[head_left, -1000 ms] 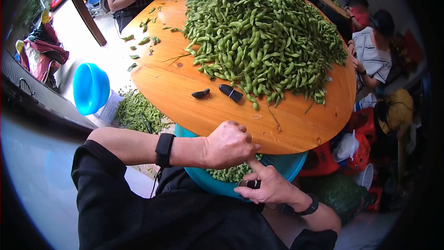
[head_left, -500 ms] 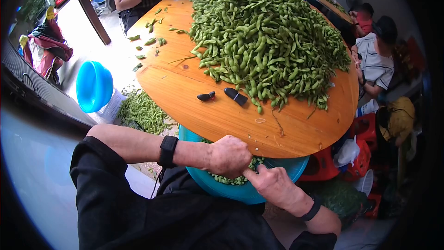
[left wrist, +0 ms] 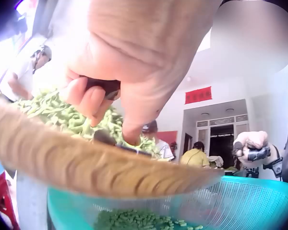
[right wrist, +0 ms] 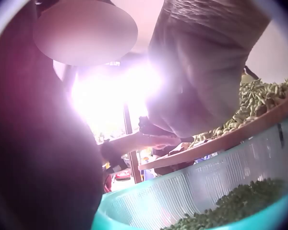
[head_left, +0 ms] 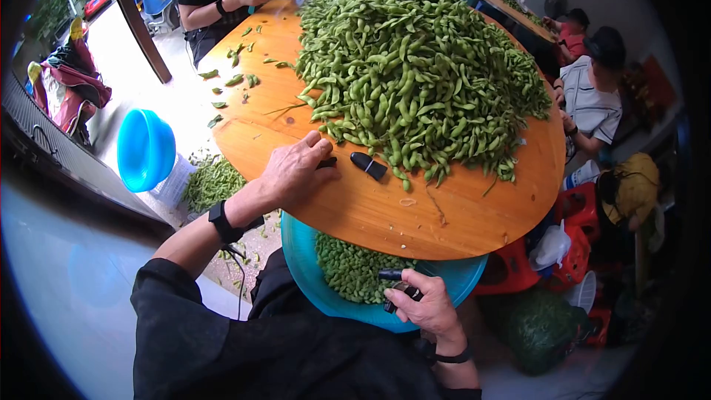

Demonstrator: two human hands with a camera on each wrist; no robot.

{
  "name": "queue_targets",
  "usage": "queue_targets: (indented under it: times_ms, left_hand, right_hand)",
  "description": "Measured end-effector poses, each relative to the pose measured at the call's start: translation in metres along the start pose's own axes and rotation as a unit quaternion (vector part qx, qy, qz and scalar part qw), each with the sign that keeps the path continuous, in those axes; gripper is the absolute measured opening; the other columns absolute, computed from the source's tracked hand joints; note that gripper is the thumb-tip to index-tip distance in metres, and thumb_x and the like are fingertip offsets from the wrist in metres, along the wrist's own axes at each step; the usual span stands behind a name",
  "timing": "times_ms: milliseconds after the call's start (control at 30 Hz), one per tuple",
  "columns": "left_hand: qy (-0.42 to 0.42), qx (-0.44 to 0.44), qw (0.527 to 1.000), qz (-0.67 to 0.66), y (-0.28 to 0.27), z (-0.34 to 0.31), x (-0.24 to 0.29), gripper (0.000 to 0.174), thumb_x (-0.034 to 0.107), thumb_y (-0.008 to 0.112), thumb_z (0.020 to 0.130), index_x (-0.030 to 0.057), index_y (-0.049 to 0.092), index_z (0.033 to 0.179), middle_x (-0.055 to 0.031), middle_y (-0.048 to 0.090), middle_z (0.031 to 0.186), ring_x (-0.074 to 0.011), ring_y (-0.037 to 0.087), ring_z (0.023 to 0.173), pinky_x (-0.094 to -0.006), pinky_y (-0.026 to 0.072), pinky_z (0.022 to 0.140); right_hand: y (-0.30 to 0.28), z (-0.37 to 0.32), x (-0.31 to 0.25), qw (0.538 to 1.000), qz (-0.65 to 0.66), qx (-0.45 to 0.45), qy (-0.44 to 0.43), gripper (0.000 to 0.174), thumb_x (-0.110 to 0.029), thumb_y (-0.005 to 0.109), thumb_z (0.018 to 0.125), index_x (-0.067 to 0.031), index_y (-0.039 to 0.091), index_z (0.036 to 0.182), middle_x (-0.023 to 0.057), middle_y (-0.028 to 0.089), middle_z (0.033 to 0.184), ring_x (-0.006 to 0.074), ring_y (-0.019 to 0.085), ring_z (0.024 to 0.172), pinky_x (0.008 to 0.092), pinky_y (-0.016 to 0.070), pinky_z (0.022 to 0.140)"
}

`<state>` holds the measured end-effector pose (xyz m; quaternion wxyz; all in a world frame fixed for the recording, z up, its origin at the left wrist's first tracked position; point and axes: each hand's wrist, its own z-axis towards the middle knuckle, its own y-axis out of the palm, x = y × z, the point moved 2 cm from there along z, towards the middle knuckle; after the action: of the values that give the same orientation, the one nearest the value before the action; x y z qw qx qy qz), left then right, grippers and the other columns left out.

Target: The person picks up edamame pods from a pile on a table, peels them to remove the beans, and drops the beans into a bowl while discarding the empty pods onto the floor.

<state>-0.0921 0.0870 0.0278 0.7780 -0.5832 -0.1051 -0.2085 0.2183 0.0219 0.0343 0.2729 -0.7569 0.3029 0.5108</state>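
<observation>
My left hand [head_left: 296, 170] reaches over the near left edge of the wooden table [head_left: 326, 211], its fingertips around a small black finger cover [head_left: 326, 163]. In the left wrist view the dark piece [left wrist: 103, 86] shows between its fingers and thumb. Just right of it lies another black finger cover [head_left: 368, 166] with a pale band. Over the teal basin [head_left: 296, 259], my right hand [head_left: 429, 307] is loosely bent, with a black cover [head_left: 389, 274] at its index fingertip and more black material near the thumb. Shelled green beans [head_left: 352, 270] fill part of the basin.
A big heap of green soybean pods [head_left: 422, 67] covers much of the table. On the floor at left stand a blue tub [head_left: 147, 150] and scattered pods [head_left: 211, 184]. Red stools [head_left: 574, 252] are at right. Other people sit and stand around the far side.
My left hand has let go of the right hand's index finger and moved up and left onto the table, to the small black cover. My right hand stays over the basin, its index fingertip now black.
</observation>
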Motion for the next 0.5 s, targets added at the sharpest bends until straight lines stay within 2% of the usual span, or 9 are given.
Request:
queue_targets:
  times_ms: [33,67,133,200,233,300,333,433,500]
  left_hand:
    - [0.001,0.002,1.000,0.000,0.003,0.002,-0.002,0.031,0.026,0.075,0.083,0.0064,0.057,0.099,-0.0119,0.057,0.094,-0.0340,0.063,0.086,-0.0426,0.0514,0.067]
    - [0.010,0.004,1.000,-0.020,0.006,0.003,-0.003,0.030,0.025,0.074,0.083,0.0080,0.057,0.100,-0.0114,0.057,0.096,-0.0335,0.063,0.088,-0.0425,0.0514,0.068]
    - [0.021,0.009,0.999,-0.042,0.007,0.006,0.002,0.028,0.024,0.073,0.084,0.0096,0.057,0.102,-0.0109,0.057,0.097,-0.0330,0.063,0.090,-0.0424,0.0513,0.070]
    - [0.089,0.016,0.993,-0.079,0.000,0.011,0.022,0.025,0.021,0.071,0.085,0.0118,0.057,0.103,-0.0099,0.056,0.100,-0.0335,0.063,0.084,-0.0437,0.0518,0.066]
    - [0.089,0.019,0.993,-0.079,0.000,0.015,0.029,0.025,0.021,0.071,0.085,0.0118,0.057,0.103,-0.0099,0.056,0.100,-0.0335,0.063,0.084,-0.0437,0.0518,0.066]
    - [0.107,-0.045,0.993,0.017,0.002,0.026,0.042,0.022,0.020,0.069,0.085,0.0126,0.058,0.103,-0.0089,0.056,0.103,-0.0345,0.064,0.076,-0.0450,0.0520,0.060]
    - [0.152,-0.055,0.987,-0.002,0.005,0.030,0.043,0.025,0.019,0.069,0.085,0.0116,0.057,0.105,-0.0091,0.058,0.104,-0.0349,0.063,0.071,-0.0457,0.0512,0.056]
    - [0.162,-0.097,0.982,0.018,0.016,0.037,0.042,0.027,0.022,0.067,0.086,0.0087,0.056,0.106,-0.0091,0.057,0.104,-0.0356,0.065,0.072,-0.0461,0.0517,0.056]
    - [0.151,-0.095,0.983,0.031,0.016,0.037,0.045,0.025,0.022,0.066,0.087,0.0075,0.054,0.103,-0.0103,0.059,0.100,-0.0357,0.064,0.074,-0.0473,0.0497,0.056]
  right_hand:
    - [0.001,0.000,0.002,0.999,0.035,0.014,0.004,0.015,-0.010,0.069,0.091,-0.0018,0.059,0.082,-0.0006,0.058,0.061,0.0028,0.052,0.050,0.0221,0.0378,0.043]
    - [0.002,-0.001,0.006,0.999,0.050,0.022,0.000,0.010,-0.008,0.069,0.090,0.0016,0.066,0.092,0.0002,0.059,0.065,0.0038,0.052,0.050,0.0205,0.0377,0.044]
    - [0.002,-0.004,0.005,0.998,0.047,0.040,-0.001,0.011,-0.010,0.069,0.091,0.0007,0.066,0.090,-0.0006,0.059,0.064,0.0033,0.051,0.051,0.0208,0.0379,0.045]
    - [0.003,-0.006,0.007,0.997,0.044,0.056,-0.001,0.012,-0.012,0.069,0.092,-0.0001,0.066,0.089,-0.0014,0.058,0.063,0.0029,0.051,0.051,0.0211,0.0381,0.045]
    - [0.004,-0.006,0.009,0.997,0.052,0.061,0.003,0.013,-0.012,0.068,0.092,0.0001,0.067,0.092,-0.0015,0.059,0.063,0.0027,0.051,0.052,0.0208,0.0385,0.045]
    - [0.004,-0.006,0.011,0.996,0.057,0.064,0.003,0.013,-0.013,0.068,0.093,0.0003,0.068,0.094,-0.0015,0.059,0.064,0.0026,0.052,0.052,0.0204,0.0389,0.046]
    - [0.005,-0.006,0.011,0.996,0.051,0.068,-0.005,0.013,-0.013,0.068,0.093,0.0002,0.068,0.094,-0.0016,0.059,0.064,0.0025,0.052,0.052,0.0204,0.0389,0.046]
    - [0.006,-0.007,0.013,0.995,0.040,0.088,-0.015,0.013,-0.013,0.068,0.093,0.0000,0.067,0.092,-0.0017,0.059,0.064,0.0024,0.051,0.052,0.0204,0.0388,0.046]
    - [0.005,-0.007,0.020,0.996,0.040,0.078,-0.008,0.013,-0.012,0.068,0.092,-0.0002,0.065,0.089,-0.0020,0.059,0.064,0.0025,0.051,0.052,0.0205,0.0388,0.046]
